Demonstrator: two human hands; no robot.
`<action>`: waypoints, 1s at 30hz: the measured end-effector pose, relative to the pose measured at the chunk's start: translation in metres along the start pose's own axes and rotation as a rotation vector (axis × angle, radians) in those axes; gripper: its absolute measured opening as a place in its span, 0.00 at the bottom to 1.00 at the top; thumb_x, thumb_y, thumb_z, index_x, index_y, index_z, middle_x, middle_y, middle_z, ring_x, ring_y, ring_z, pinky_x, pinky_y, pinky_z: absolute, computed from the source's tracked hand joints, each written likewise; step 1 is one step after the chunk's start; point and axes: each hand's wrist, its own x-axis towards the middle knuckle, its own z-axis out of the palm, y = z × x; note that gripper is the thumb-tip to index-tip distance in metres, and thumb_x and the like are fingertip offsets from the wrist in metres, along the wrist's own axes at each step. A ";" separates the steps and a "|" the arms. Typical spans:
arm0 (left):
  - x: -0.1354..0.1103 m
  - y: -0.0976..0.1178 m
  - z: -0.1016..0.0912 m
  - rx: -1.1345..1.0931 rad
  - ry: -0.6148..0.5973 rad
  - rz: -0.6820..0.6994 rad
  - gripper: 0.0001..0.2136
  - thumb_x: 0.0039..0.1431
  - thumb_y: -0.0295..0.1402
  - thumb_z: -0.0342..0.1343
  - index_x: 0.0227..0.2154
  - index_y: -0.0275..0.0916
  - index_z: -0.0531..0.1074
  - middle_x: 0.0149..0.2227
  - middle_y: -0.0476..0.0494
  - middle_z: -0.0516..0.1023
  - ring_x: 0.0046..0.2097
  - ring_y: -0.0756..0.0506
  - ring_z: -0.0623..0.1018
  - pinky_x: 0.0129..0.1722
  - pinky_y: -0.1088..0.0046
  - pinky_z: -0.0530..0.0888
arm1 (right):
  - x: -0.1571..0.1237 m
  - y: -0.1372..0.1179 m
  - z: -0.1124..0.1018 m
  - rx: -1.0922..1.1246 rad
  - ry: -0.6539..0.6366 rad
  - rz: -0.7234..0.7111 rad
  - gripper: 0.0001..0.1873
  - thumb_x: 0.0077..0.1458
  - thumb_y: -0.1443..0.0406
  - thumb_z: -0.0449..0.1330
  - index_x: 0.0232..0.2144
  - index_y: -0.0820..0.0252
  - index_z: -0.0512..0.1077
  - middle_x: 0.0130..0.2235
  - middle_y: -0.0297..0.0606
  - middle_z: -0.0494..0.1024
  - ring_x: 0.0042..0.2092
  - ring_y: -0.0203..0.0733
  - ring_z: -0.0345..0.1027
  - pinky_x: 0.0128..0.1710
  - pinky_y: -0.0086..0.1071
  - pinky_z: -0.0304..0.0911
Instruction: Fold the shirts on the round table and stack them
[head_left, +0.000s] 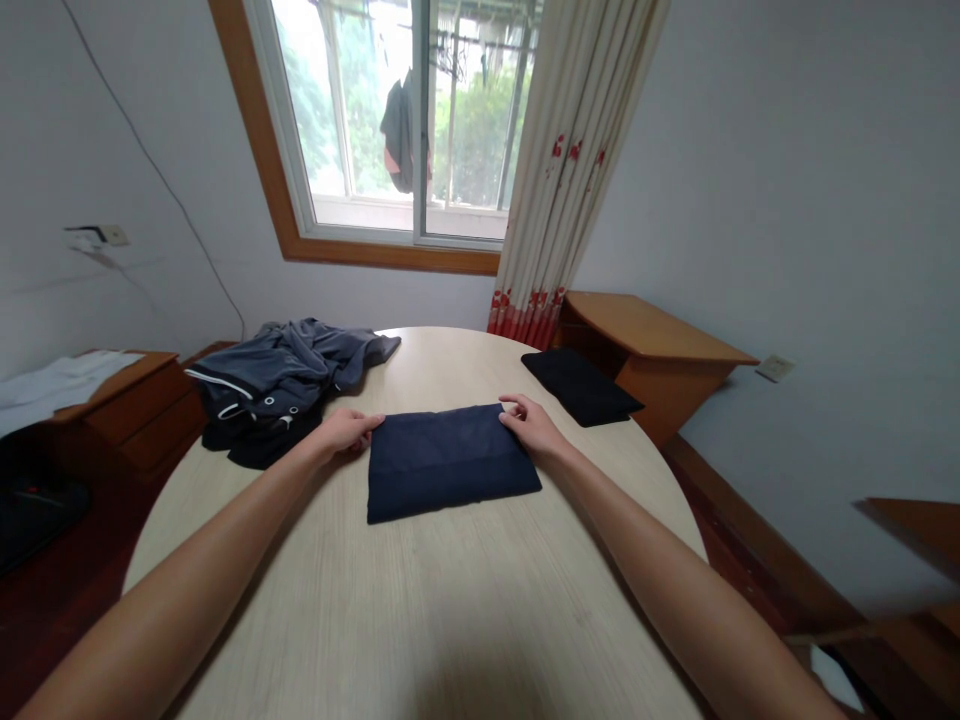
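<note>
A navy garment [450,455], folded into a flat rectangle, lies in the middle of the round table. Its exact kind cannot be made out. At its far left corner my left hand [351,430] pinches the edge, thumb on top and fingers curled below. My right hand [531,425] grips the far right corner between thumb and fingers, its index finger bent and a little raised. Beyond my right hand rests a folded black cloth [581,385]. Past my left hand sits a loose heap of dark grey and black clothes [292,365] with white trim.
The pale round table [420,610] carries all these clothes. A wooden desk [660,330] stands at the right beyond the rim, below a curtain [577,150] and window. On the left is a wooden cabinet [142,410] with white cloth [64,385] on it.
</note>
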 end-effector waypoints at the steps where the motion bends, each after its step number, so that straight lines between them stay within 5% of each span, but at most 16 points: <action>1: 0.000 -0.001 0.001 -0.025 -0.002 0.006 0.25 0.42 0.57 0.64 0.15 0.38 0.67 0.14 0.48 0.66 0.18 0.51 0.63 0.18 0.75 0.55 | 0.003 0.002 0.002 0.011 0.004 -0.007 0.25 0.50 0.60 0.59 0.50 0.61 0.75 0.31 0.34 0.75 0.32 0.40 0.68 0.34 0.33 0.64; 6: -0.002 -0.015 0.001 -0.007 0.066 0.118 0.26 0.48 0.58 0.59 0.14 0.40 0.63 0.13 0.50 0.62 0.18 0.51 0.62 0.19 0.74 0.57 | 0.003 0.010 0.006 -0.049 0.088 -0.118 0.14 0.54 0.61 0.58 0.39 0.60 0.80 0.39 0.42 0.82 0.39 0.46 0.74 0.44 0.39 0.68; 10: -0.010 -0.009 -0.003 0.320 0.132 0.130 0.24 0.56 0.54 0.54 0.16 0.40 0.66 0.18 0.46 0.70 0.24 0.45 0.72 0.26 0.71 0.65 | -0.005 -0.004 0.004 -0.300 0.082 -0.176 0.12 0.57 0.67 0.56 0.38 0.60 0.80 0.41 0.44 0.82 0.42 0.46 0.75 0.47 0.40 0.68; 13: -0.032 0.010 0.005 0.617 0.346 0.237 0.21 0.60 0.52 0.51 0.29 0.38 0.75 0.32 0.38 0.80 0.39 0.37 0.79 0.37 0.65 0.72 | -0.019 -0.030 0.009 -0.538 0.130 -0.228 0.15 0.62 0.67 0.53 0.44 0.63 0.79 0.46 0.50 0.79 0.48 0.49 0.73 0.52 0.43 0.66; 15: -0.050 0.022 0.022 0.723 0.472 0.451 0.23 0.64 0.51 0.49 0.44 0.36 0.76 0.46 0.33 0.80 0.51 0.34 0.77 0.48 0.59 0.72 | -0.033 -0.049 0.020 -0.647 0.115 -0.341 0.18 0.65 0.64 0.53 0.51 0.63 0.76 0.53 0.52 0.76 0.55 0.52 0.69 0.56 0.47 0.62; 18: -0.070 0.028 0.058 0.782 0.280 0.756 0.25 0.69 0.48 0.44 0.59 0.38 0.69 0.62 0.36 0.71 0.64 0.36 0.68 0.63 0.55 0.62 | -0.051 -0.066 0.043 -0.687 -0.136 -0.554 0.24 0.66 0.59 0.52 0.61 0.61 0.68 0.65 0.48 0.67 0.66 0.51 0.58 0.66 0.49 0.50; 22: -0.069 0.016 0.089 0.860 0.074 0.682 0.29 0.71 0.49 0.39 0.67 0.39 0.60 0.70 0.41 0.57 0.72 0.36 0.54 0.69 0.48 0.51 | -0.056 -0.061 0.062 -0.716 -0.382 -0.522 0.31 0.68 0.53 0.48 0.68 0.59 0.58 0.71 0.44 0.55 0.72 0.50 0.43 0.70 0.54 0.37; 30: -0.049 0.000 0.062 0.894 0.063 0.463 0.36 0.68 0.56 0.37 0.71 0.39 0.53 0.72 0.42 0.50 0.73 0.36 0.51 0.68 0.50 0.53 | -0.036 -0.046 0.045 -0.743 -0.415 -0.273 0.40 0.66 0.42 0.43 0.71 0.57 0.53 0.72 0.39 0.50 0.73 0.49 0.37 0.71 0.52 0.32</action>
